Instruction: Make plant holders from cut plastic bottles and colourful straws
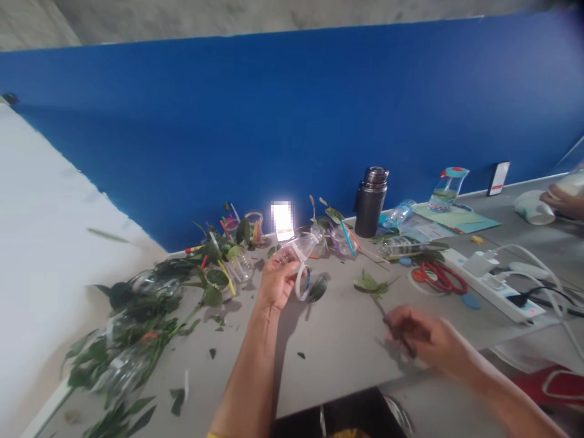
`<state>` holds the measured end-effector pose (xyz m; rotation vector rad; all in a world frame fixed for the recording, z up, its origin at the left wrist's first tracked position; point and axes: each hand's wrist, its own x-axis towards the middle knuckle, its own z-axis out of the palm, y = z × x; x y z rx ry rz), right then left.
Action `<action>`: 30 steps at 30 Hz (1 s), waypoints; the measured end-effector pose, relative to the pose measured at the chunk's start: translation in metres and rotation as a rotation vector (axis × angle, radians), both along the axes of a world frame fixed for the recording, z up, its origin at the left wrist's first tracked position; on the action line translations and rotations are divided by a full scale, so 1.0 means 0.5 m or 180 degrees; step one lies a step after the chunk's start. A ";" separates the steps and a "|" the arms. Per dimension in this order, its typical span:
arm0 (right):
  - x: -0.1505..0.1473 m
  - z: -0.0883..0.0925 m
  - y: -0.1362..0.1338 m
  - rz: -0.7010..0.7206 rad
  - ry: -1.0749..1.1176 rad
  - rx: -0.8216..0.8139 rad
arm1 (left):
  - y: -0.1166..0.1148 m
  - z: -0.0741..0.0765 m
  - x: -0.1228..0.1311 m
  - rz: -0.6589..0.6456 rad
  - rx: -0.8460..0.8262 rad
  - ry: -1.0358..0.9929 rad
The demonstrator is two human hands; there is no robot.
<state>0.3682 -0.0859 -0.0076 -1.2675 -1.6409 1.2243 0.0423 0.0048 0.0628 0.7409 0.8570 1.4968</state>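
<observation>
Against the blue wall (182, 146), I see the grey surface (333, 353) strewn with leaves. The clear plastic bottle (295, 249) sits in the left hand (275, 283), fingers closed around it, with a white-and-blue plastic loop (302, 283) just below. The right hand (426, 337) curls closed around a slim dark tool (400, 336), too blurred for me to name. A leafy sprig (370, 283) lies nearby. The cut bottles (239, 266) beyond already hold stems and coloured straws; the bottle in hand holds neither yet.
</observation>
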 end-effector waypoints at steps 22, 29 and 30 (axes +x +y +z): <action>-0.117 0.113 0.110 -0.0094 0.1359 0.0178 | -0.011 0.004 0.010 -0.0312 -0.0008 0.0437; -0.123 0.146 0.103 0.0255 0.1321 0.0081 | -0.002 -0.012 0.027 -0.0134 0.0321 0.0622; -0.124 0.146 0.106 0.0120 0.1266 0.0126 | -0.001 -0.013 0.028 -0.0098 0.0375 0.0661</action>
